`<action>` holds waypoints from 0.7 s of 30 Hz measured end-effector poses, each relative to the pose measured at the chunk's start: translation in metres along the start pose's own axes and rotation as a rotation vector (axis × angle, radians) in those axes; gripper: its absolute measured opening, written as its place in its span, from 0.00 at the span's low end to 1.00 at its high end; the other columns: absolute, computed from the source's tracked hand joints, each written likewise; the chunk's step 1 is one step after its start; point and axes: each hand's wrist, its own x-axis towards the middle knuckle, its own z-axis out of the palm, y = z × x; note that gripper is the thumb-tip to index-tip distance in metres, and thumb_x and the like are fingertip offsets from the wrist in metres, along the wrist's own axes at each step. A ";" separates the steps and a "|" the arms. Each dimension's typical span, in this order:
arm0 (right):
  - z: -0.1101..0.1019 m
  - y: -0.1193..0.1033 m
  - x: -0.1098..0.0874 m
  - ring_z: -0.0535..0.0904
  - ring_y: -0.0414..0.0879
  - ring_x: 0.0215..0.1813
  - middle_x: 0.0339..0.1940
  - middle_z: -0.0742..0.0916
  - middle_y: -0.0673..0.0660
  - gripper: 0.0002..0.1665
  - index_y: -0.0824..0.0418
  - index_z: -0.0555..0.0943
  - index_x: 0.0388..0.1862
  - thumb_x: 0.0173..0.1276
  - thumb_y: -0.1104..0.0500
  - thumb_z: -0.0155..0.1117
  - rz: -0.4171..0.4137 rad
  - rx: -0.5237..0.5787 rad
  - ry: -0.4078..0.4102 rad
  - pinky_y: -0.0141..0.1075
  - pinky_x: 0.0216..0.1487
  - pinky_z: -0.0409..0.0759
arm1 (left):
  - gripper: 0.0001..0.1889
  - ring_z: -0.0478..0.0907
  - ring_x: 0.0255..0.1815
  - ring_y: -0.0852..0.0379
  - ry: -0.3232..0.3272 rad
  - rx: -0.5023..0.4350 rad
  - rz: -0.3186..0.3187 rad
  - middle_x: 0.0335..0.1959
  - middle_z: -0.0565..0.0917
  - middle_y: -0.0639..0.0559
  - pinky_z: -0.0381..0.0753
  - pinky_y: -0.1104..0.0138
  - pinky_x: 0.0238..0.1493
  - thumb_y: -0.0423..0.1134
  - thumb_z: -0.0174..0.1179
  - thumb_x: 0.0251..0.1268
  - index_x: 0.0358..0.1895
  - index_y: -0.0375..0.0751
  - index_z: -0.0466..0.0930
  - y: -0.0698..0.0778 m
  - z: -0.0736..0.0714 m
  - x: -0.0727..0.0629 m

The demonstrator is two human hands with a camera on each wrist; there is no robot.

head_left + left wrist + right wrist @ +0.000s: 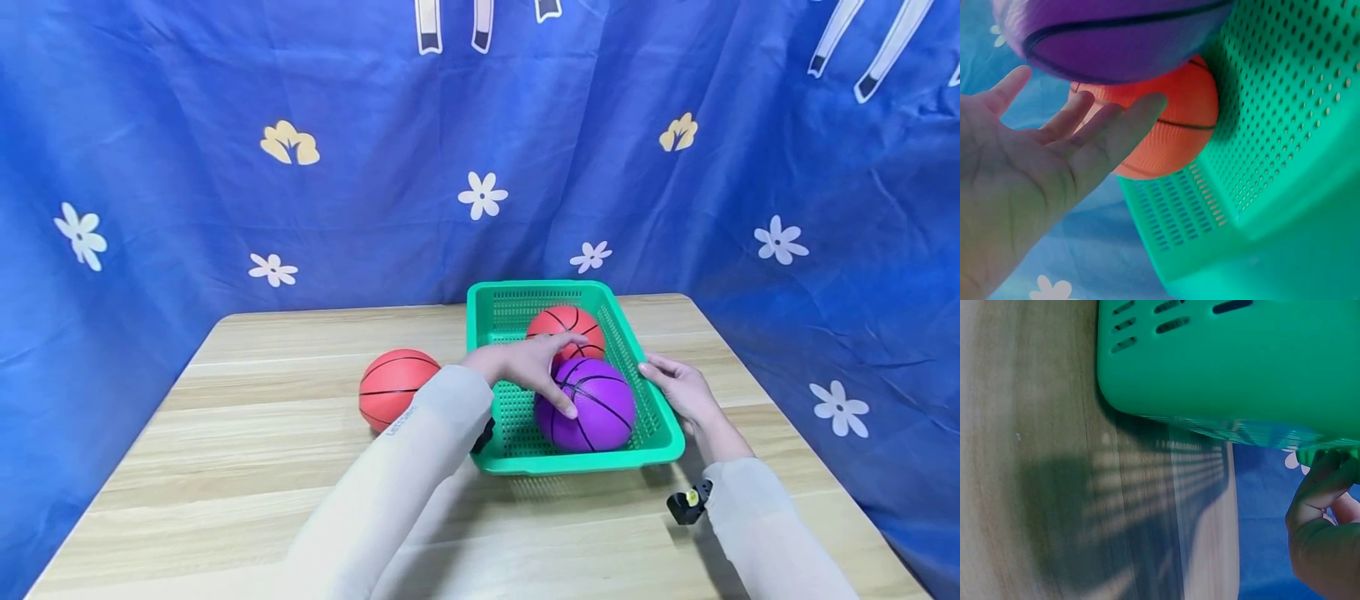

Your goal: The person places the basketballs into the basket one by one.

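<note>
A green plastic basket (577, 462) with perforated walls holds a purple basketball (600, 417) at its front and an orange-red basketball (562, 321) behind it. My left hand (531, 367) reaches in over the left rim, its fingers spread close by both balls. In the left wrist view, that hand's fingers (1135, 122) look nearly straight and hold nothing. At the basket's right side, my right hand (681, 392) grips the rim; its curled fingers also show in the right wrist view (1325, 500). Outside the basket, to the left, lies another orange-red basketball (393, 383), partly hidden by my left sleeve.
The basket stands on a light wooden table (262, 417), towards its right half. A blue curtain (375, 208) with white flowers hangs behind and along the sides. Black wrist devices (688, 502) are worn on both arms.
</note>
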 end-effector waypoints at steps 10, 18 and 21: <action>-0.002 0.000 -0.002 0.83 0.39 0.40 0.58 0.77 0.57 0.38 0.62 0.62 0.73 0.69 0.48 0.61 0.011 -0.005 -0.005 0.38 0.44 0.82 | 0.53 0.58 0.69 0.48 0.105 -0.060 0.063 0.69 0.61 0.44 0.71 0.55 0.58 0.48 0.76 0.45 0.74 0.53 0.51 -0.004 -0.026 -0.021; 0.000 0.000 -0.002 0.83 0.39 0.40 0.52 0.80 0.51 0.38 0.62 0.62 0.72 0.69 0.50 0.62 0.000 0.022 -0.010 0.38 0.44 0.82 | 0.49 0.64 0.65 0.46 0.257 -0.094 0.095 0.65 0.66 0.46 0.73 0.55 0.57 0.46 0.75 0.47 0.73 0.54 0.56 -0.026 -0.047 -0.047; 0.000 -0.001 -0.002 0.83 0.39 0.40 0.50 0.80 0.49 0.38 0.62 0.62 0.72 0.69 0.50 0.62 0.007 0.026 -0.009 0.38 0.43 0.82 | 0.47 0.65 0.65 0.46 0.314 -0.105 0.107 0.64 0.67 0.47 0.72 0.53 0.58 0.46 0.74 0.48 0.73 0.54 0.57 -0.039 -0.053 -0.058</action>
